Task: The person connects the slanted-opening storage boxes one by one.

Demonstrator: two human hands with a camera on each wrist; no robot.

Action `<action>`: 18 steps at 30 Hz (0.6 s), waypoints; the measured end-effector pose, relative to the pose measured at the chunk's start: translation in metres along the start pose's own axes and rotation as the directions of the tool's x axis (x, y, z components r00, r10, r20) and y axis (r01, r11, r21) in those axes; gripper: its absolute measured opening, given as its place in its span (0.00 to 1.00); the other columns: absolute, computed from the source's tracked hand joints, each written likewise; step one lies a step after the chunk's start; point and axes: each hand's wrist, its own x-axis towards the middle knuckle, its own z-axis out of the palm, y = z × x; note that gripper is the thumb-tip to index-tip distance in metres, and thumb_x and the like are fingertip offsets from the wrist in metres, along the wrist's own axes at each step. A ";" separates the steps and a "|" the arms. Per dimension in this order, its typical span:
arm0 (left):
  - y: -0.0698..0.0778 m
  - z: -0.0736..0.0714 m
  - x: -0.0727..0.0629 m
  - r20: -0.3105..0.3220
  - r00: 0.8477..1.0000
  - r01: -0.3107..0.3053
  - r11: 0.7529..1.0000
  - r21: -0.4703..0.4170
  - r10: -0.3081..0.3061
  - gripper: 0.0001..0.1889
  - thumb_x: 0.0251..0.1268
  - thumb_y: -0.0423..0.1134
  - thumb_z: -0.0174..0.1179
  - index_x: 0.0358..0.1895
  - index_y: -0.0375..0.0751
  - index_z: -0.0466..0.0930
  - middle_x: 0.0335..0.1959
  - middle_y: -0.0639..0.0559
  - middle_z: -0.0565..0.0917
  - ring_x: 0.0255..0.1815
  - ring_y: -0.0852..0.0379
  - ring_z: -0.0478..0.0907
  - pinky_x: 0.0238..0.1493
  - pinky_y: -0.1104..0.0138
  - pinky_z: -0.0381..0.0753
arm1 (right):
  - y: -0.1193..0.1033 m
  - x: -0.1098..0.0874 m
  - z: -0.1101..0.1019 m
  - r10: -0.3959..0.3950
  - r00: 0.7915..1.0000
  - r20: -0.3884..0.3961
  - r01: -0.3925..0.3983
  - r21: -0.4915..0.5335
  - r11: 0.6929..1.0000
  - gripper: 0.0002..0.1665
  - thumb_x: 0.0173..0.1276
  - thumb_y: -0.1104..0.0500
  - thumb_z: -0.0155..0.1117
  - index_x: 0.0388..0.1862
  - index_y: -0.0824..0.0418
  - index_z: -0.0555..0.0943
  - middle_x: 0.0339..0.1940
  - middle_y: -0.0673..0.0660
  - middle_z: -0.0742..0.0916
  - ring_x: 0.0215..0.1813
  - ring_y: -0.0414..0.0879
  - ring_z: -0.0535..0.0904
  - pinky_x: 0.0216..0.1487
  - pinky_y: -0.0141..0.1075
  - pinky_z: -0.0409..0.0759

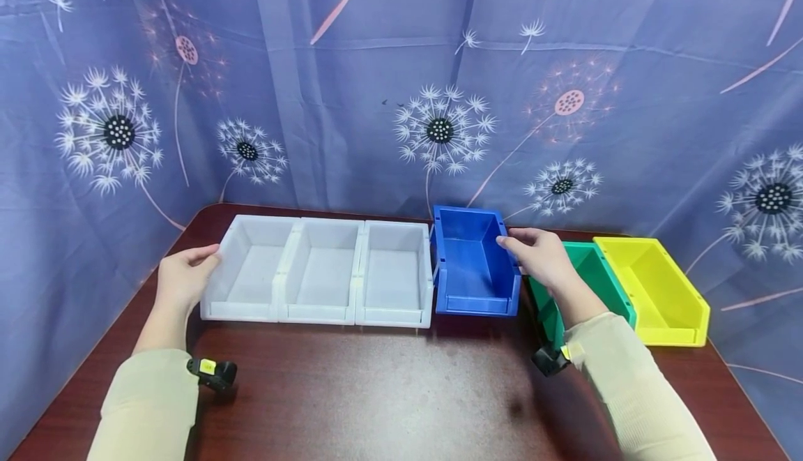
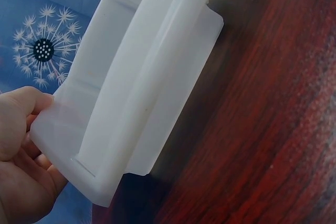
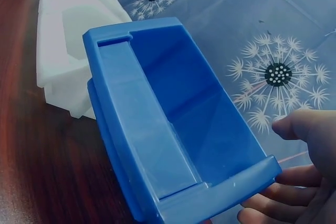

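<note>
My left hand (image 1: 185, 276) grips the outer side wall of the leftmost white bin (image 1: 251, 266), the thumb at the rim and the fingers outside. In the left wrist view its front lip (image 2: 126, 77) shows close up. Two more white bins (image 1: 321, 266) (image 1: 394, 266) continue the row, side against side. The blue bin (image 1: 470, 266) stands at the row's right end, its rim slightly higher in view. Against its right wall lie the fingers of my right hand (image 1: 542, 259). In the right wrist view that thumb is raised apart from the blue bin's rim (image 3: 231, 195).
A green bin (image 1: 617, 286) sits right of the blue one, partly hidden behind my right forearm. Beside it, a yellow bin (image 1: 665, 293) stands near the right edge of the brown table (image 1: 376, 391). A dandelion-print curtain (image 1: 351, 98) hangs behind and around the table.
</note>
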 end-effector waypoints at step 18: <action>0.001 -0.001 -0.001 -0.037 0.999 -0.033 0.999 0.037 0.034 0.22 0.69 0.45 0.50 0.62 0.39 0.74 0.57 0.35 0.78 0.57 0.47 0.74 0.50 0.61 0.76 | -0.027 0.015 0.021 -0.369 0.887 0.278 0.459 -0.430 0.777 0.61 0.48 0.29 0.68 0.74 0.56 0.57 0.77 0.60 0.56 0.77 0.61 0.48 0.69 0.66 0.37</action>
